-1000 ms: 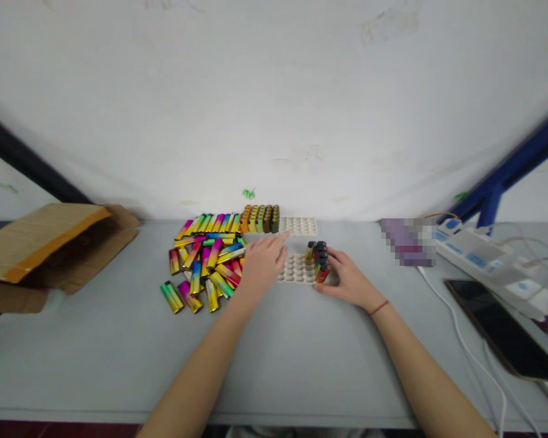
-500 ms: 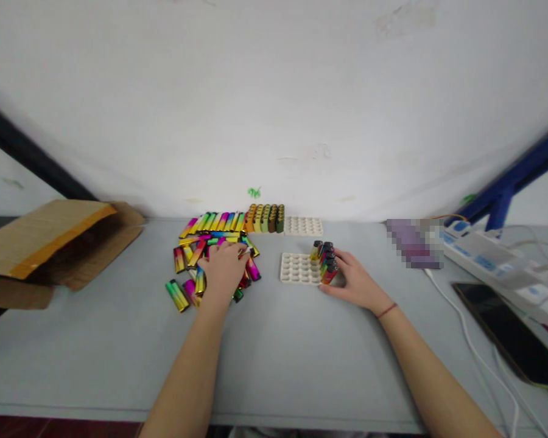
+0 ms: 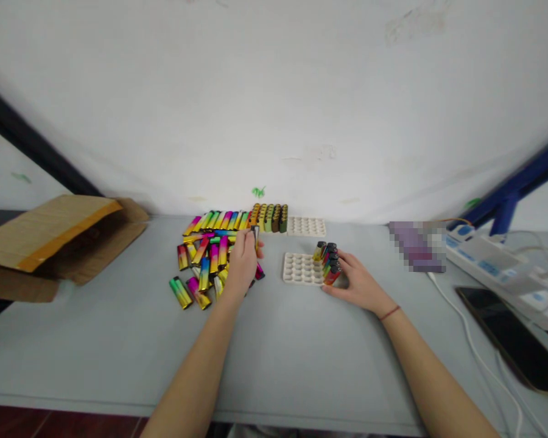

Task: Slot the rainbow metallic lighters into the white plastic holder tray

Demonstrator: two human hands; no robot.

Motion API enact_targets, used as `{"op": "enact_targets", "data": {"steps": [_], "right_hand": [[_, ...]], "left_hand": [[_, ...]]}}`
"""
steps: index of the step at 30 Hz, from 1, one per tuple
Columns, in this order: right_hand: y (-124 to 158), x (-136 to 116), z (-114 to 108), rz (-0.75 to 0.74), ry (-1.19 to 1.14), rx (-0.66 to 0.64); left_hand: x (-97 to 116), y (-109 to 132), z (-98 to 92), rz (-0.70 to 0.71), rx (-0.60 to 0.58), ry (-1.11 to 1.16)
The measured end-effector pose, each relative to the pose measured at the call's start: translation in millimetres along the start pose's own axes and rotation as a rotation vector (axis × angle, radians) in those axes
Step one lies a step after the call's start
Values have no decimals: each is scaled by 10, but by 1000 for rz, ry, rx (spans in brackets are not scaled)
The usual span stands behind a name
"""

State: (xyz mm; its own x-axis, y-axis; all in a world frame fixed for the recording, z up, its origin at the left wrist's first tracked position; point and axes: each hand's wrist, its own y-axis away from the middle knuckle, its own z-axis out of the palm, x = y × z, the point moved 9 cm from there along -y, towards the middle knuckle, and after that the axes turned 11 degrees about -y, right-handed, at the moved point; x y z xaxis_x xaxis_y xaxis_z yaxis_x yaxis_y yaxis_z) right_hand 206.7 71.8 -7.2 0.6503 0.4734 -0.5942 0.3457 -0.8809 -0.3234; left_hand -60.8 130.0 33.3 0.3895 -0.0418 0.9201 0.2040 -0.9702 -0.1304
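Note:
My left hand (image 3: 243,261) is closed around a lighter (image 3: 256,231), whose metal top shows above the fingers; most of its body is hidden. Beneath and left of that hand lies a loose heap of shiny rainbow-coloured lighters (image 3: 204,274). My right hand (image 3: 358,283) grips the right end of a white tray with round pockets (image 3: 296,268), thumb at the front corner and fingers behind. Several lighters (image 3: 332,261) stand upright in the tray's right end, against that hand. The left part of the tray shows bare pockets.
Behind the heap lies a row of lighters (image 3: 217,221), beside a block of upright lighters (image 3: 269,218) and a second white tray (image 3: 306,226). A cardboard box (image 3: 68,234) lies left. At right are a power strip (image 3: 497,264), a phone (image 3: 506,334) and a white cable (image 3: 468,340).
My left hand has lifted from the heap and moved right with a lighter in it, uncovering lighters below. The right hand stays at the tray. The view has shifted slightly.

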Motion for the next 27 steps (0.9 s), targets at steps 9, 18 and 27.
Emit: {"op": "enact_targets", "data": {"steps": [9,18,27], "right_hand": [[3,-10,-4,1,-4,-3],[6,2,-5,-2,1,3],[13,37,6,14,16,-3]], "left_hand": [[-130,39,221,-264,-61,484],[-255,106,291,-373,-76,493],[-111,167,248,-389,-72,621]]}}
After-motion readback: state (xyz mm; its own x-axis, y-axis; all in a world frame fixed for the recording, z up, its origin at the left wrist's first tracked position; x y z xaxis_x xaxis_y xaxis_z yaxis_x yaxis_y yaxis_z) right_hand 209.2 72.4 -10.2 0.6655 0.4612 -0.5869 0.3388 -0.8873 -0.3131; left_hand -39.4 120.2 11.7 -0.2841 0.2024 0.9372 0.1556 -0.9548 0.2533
